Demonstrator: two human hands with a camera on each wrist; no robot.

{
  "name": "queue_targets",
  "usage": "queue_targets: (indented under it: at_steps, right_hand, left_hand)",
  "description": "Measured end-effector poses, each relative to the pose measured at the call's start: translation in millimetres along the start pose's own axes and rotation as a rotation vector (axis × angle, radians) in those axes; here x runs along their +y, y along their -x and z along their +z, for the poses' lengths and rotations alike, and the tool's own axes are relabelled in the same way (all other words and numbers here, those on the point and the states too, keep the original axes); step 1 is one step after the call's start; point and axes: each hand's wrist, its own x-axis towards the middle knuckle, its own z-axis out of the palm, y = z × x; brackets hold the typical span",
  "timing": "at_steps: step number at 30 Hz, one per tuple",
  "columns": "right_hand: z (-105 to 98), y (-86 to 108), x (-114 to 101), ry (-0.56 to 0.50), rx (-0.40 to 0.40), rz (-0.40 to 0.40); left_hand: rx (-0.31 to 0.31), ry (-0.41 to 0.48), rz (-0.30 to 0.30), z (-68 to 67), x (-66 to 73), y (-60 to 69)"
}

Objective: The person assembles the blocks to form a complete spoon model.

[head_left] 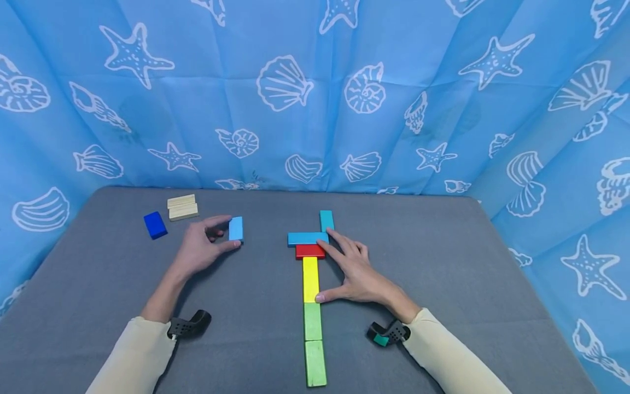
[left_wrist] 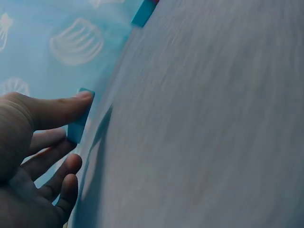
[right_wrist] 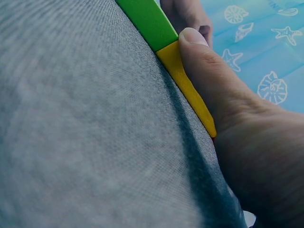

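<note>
My left hand (head_left: 200, 246) pinches a light blue block (head_left: 236, 229) between thumb and fingers; its shadow in the left wrist view suggests it is held just off the table. Spread out over a line of blocks is my right hand (head_left: 361, 273). Its thumb touches the yellow block (head_left: 310, 279) near the upper green block (head_left: 312, 322). One fingertip meets the right end of the blue block (head_left: 305, 238) lying crosswise, and another reaches the foot of the upright teal block (head_left: 326, 220). Between blue and yellow lies a red block (head_left: 310, 251). A second green block (head_left: 315, 363) ends the line nearest me.
A dark blue block (head_left: 155, 225) and two pale wooden blocks (head_left: 182, 212) lie at the back left of the grey table (head_left: 256, 339). Behind and beside the table hangs a blue curtain (head_left: 206, 104) with white shells and starfish.
</note>
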Motion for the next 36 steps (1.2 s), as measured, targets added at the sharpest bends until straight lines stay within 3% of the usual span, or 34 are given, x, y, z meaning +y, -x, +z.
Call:
queue_targets:
  at_steps: [4, 9, 14, 18, 26, 36]
  right_hand:
    - [-0.2, 0.2, -0.5, 0.001, -0.004, 0.001]
    - [0.2, 0.2, -0.2, -0.001, -0.003, 0.014]
    - [0.6, -0.1, 0.2, 0.002, -0.006, 0.017]
    - [0.6, -0.1, 0.2, 0.008, -0.012, 0.022]
    - [0.2, -0.8, -0.7, 0.015, -0.014, 0.031]
    - [-0.6, -0.1, -0.9, 0.007, -0.015, 0.029]
  left_hand:
    - [-0.021, 0.062, -0.007, 18.6, 14.7, -4.6]
    - [-0.057, 0.109, -0.043, 40.8, 36.0, -20.8]
    - [-0.087, 0.096, -0.108, 58.0, 52.2, -39.0]
    - [-0.111, 0.065, -0.121, 68.2, 58.6, -49.0]
    - [-0.170, 0.053, -0.087, 72.4, 60.7, -51.7]
    - [-0.150, 0.050, -0.056, 74.6, 59.4, -50.9]
